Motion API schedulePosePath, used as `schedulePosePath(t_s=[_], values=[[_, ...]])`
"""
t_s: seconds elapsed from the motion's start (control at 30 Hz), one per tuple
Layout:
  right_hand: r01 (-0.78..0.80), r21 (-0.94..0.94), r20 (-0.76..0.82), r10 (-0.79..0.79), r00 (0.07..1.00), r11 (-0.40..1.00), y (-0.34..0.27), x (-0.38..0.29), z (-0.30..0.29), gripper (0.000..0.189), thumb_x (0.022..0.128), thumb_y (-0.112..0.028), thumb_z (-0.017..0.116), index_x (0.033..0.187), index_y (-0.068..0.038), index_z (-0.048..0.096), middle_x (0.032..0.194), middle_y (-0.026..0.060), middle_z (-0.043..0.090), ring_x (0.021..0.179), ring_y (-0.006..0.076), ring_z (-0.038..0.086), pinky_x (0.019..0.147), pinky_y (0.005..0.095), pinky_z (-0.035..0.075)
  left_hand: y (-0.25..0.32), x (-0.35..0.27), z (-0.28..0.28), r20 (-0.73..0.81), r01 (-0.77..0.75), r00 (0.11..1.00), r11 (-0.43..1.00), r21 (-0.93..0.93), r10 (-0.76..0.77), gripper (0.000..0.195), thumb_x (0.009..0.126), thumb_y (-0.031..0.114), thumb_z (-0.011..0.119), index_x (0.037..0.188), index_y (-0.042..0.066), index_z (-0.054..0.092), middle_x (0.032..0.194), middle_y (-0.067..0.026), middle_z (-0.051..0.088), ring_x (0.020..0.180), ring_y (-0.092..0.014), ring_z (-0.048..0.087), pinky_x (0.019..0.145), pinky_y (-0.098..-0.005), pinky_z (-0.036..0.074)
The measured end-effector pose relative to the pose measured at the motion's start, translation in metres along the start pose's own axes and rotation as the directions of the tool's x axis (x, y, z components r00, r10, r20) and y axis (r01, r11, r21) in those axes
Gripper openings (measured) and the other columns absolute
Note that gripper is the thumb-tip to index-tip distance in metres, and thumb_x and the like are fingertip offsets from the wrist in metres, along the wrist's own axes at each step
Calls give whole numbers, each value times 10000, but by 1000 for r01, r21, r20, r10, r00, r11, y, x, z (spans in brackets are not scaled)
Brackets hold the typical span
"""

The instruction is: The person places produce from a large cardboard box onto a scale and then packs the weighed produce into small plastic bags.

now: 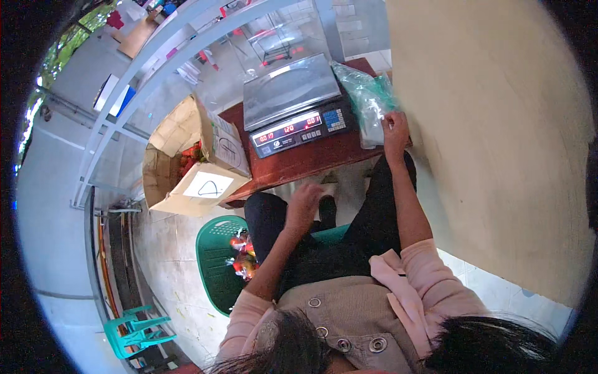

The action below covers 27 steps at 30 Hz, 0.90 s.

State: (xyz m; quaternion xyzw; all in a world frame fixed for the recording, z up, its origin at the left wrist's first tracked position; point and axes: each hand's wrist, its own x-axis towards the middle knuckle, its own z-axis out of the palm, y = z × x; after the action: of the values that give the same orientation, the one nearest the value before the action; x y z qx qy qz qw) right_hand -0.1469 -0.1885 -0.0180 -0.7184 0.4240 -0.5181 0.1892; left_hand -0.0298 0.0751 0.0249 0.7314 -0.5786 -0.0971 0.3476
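Observation:
My right hand (397,135) is at the right edge of a pile of clear and green plastic bags (371,112), its fingertips pinched on the plastic. The bags lie beside a digital weighing scale (292,105) on a dark red wooden table (299,163). Nothing rests on the scale's metal pan, and its red display is lit. Above my lap, near the table's front edge, my left hand (303,203) is blurred, and its fingers cannot be made out clearly. I see nothing held in it.
An open cardboard box (224,140) with red and green produce (190,159) stands at the table's left. Below it, a green plastic basket (210,262) holds bagged produce (244,257). A tan panel (481,140) rises close on my right. A green plastic stool (133,332) is at lower left.

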Motion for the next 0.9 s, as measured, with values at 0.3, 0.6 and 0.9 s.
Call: schedulePosePath(t_s=[0.3, 0.6, 0.9], values=[[-354, 650, 308, 192, 932, 673, -51, 62, -54, 188, 820, -188, 515, 732, -23, 486, 584, 33, 488, 546, 96, 481, 480, 260, 389, 21, 34, 45, 277, 19, 959, 963, -268, 58, 262, 793, 109, 516, 1044, 52, 464, 1009, -119, 491, 890, -282, 514, 755, -374, 415], [-84, 626, 612, -422, 669, 775, -153, -59, -29, 233, 791, -260, 546, 816, -29, 531, 760, 109, 547, 713, 226, 539, 673, 343, 411, 14, 38, -2, 306, 322, 911, 14, -947, -276, 437, 844, 375, 454, 1143, 57, 429, 1086, -89, 505, 932, -192, 531, 790, -335, 449], [-275, 617, 763, -475, 439, 738, -186, -100, -50, 227, 790, -248, 545, 808, -23, 518, 746, 104, 526, 685, 217, 516, 636, 317, 401, 24, 16, -50, 214, 222, 913, -15, -975, -347, 262, 847, 136, 461, 1093, 50, 476, 949, -67, 569, 798, -141, 570, 656, -259, 486]])
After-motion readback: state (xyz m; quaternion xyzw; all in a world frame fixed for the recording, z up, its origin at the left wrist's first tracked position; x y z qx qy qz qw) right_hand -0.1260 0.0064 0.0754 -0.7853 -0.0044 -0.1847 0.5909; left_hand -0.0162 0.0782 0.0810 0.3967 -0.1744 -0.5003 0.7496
